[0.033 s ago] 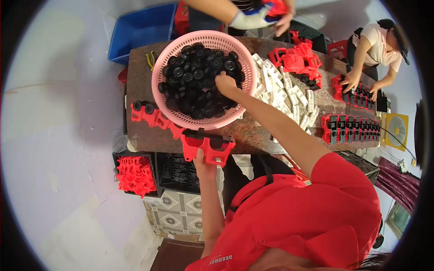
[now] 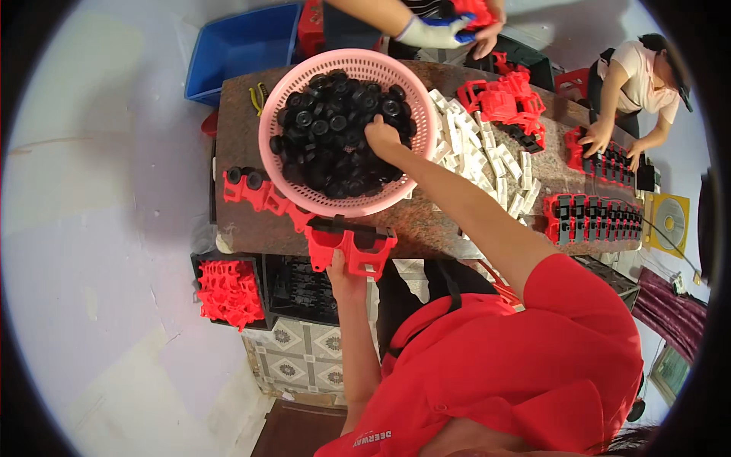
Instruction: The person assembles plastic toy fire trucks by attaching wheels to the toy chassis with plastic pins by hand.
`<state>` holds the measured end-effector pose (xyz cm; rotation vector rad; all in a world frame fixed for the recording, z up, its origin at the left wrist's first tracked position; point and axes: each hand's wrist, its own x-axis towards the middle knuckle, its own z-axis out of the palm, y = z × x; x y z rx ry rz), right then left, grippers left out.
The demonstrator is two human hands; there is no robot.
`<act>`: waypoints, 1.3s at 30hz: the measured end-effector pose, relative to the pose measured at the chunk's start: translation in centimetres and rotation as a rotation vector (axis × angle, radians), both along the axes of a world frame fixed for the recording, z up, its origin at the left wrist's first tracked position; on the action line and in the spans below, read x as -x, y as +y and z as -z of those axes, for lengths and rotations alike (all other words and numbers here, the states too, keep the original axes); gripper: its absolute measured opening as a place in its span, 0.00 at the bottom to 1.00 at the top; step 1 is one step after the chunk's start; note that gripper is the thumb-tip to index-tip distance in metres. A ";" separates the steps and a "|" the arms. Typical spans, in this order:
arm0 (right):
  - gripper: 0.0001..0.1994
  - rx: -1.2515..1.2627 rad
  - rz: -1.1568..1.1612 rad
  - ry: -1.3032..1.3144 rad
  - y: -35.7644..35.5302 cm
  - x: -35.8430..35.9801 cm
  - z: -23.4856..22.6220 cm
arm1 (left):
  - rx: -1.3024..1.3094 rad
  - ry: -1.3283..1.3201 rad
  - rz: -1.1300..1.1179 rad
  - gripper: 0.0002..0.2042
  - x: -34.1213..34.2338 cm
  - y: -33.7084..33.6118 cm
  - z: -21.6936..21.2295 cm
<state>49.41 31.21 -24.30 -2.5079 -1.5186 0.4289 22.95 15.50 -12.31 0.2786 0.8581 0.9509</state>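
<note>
I stand at a brown stone-patterned bench (image 2: 251, 137) on a pale floor, with patterned tiles near my feet. Nearest me, my left hand (image 2: 344, 276) grips the lower edge of a red plastic frame (image 2: 352, 242) at the bench's near edge, fingers curled under it and thumb on its side. A row of more red frames (image 2: 263, 194), two fitted with black wheels, runs along the bench to its left. Below the bench edge, a black crate (image 2: 228, 289) holds a heap of red parts.

Further on, my right hand (image 2: 382, 139) reaches into the pink round basket (image 2: 346, 62), which sits on the bench full of black wheels (image 2: 327, 133); my fingers are dug in among them, so I cannot tell whether they pinch one. Just right of the basket lies a pile of white pieces (image 2: 480, 156), then assembled red and black units (image 2: 594, 217). Beyond, a blue bin (image 2: 244, 49) stands on the floor, a person's gloved hand (image 2: 430, 32) holds a red part, and another person (image 2: 632, 84) leans over the bench's far right end.
</note>
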 end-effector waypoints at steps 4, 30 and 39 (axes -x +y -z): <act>0.12 0.011 -0.179 0.161 0.4 0.2 0.0 | 0.036 -0.198 -0.093 0.30 0.7 0.1 -1.4; 0.25 -0.201 -0.875 0.524 -15.1 1.3 -20.8 | -0.045 0.252 0.125 0.43 -4.8 -0.1 -4.3; 0.29 0.054 -0.224 1.389 -17.1 7.1 -17.4 | -0.069 0.333 -0.018 0.46 -3.0 -3.2 -3.5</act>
